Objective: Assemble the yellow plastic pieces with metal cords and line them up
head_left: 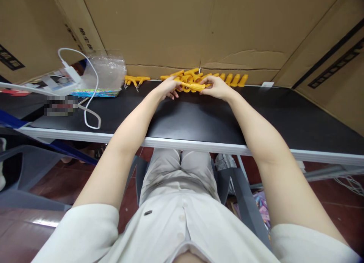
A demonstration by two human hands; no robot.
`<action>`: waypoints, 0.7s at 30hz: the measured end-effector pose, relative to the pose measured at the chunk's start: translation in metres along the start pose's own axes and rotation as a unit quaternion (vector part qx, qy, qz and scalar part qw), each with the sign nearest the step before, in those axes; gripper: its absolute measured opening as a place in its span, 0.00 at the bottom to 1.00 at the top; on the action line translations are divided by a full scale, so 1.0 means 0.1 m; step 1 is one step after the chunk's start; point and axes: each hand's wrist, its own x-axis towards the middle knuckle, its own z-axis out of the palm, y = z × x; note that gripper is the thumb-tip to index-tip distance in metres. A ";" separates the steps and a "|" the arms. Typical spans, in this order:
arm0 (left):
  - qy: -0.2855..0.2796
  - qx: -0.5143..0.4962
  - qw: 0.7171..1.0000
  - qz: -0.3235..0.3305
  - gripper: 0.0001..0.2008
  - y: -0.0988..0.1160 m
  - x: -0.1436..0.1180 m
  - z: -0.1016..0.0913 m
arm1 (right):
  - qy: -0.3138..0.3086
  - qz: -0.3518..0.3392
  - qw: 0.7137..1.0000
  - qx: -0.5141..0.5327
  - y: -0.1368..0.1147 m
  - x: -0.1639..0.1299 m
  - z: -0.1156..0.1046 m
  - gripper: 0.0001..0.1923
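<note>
Between my two hands, a yellow plastic corkscrew piece (196,87) lies roughly sideways, just above the black tabletop. My left hand (168,88) pinches its left end with thumb and forefinger, the other fingers loosely curled. At the wider, ribbed right end, the fingers of my right hand (217,87) are closed on the yellow sleeve. How far the two parts sit together I cannot tell. Behind my hands is a pile of yellow parts (192,72). To the left lie several T-handled corkscrews (136,80) with bare metal spirals. Several yellow sleeves (235,80) stand in a row on the right.
A clear plastic bag (106,71) and a looped white cable (98,89) occupy the table's left side. Cardboard (170,28) walls the back. A white tag (267,84) lies at the back right. The table's metal edge (193,143) runs before my lap.
</note>
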 end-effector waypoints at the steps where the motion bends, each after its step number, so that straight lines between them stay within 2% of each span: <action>1: 0.000 0.004 1.000 0.000 0.23 -0.01 0.01 0.00 | 0.005 0.010 1.000 0.001 -0.01 0.00 0.00 0.25; 6: 0.000 0.017 1.000 -0.004 0.16 -0.04 0.06 -0.03 | 0.017 0.038 0.999 0.032 -0.10 -0.04 -0.01 0.23; 9: 0.004 0.037 0.999 0.012 0.20 -0.08 0.07 -0.07 | -0.005 0.064 0.992 0.106 -0.14 -0.08 -0.03 0.21; 14: -0.020 0.076 0.993 0.085 0.27 -0.15 0.08 -0.11 | -0.013 0.106 0.976 0.190 -0.17 -0.12 -0.07 0.19; 16: -0.020 0.149 0.981 0.120 0.23 -0.14 0.06 -0.11 | -0.011 0.112 0.973 0.203 -0.18 -0.13 -0.08 0.17; 19: -0.006 0.292 0.940 0.175 0.14 -0.12 0.06 -0.13 | -0.014 0.123 0.970 0.207 -0.18 -0.13 -0.09 0.15; 21: 0.003 0.353 0.915 0.194 0.12 -0.11 0.07 -0.14 | -0.019 0.139 0.969 0.203 -0.19 -0.12 -0.09 0.13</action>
